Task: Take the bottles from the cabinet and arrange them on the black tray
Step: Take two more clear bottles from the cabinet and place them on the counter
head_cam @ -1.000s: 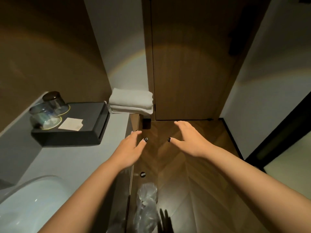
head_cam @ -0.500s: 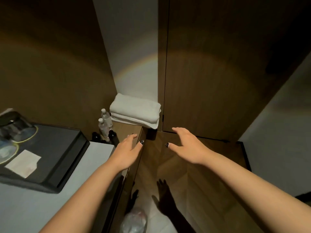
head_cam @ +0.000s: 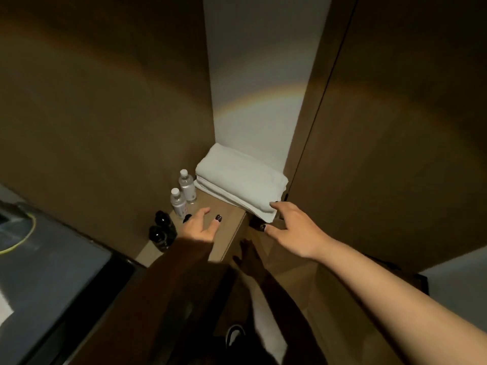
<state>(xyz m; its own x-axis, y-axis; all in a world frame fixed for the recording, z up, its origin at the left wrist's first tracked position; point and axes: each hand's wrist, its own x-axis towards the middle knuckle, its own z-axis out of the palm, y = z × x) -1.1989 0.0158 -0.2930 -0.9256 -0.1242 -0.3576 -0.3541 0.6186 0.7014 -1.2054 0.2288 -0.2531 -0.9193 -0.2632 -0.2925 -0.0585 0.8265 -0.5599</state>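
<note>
Both your arms reach forward, bare to the elbow. Your left hand is palm down with its fingers loosely spread and holding nothing; its forearm lies in shadow. Your right hand is also palm down, fingers extended, thumb splayed toward the left, gripping nothing.

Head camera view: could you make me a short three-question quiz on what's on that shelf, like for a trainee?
1. How many clear bottles with white caps stand on the wooden shelf?
2. True or false: the left hand grips a bottle.
3. The folded white towels lie: A) right of the bottles, B) left of them, C) on the black tray.

Key: 1. two; 2. false, its fingers are spread, holding nothing; 3. A.
</note>
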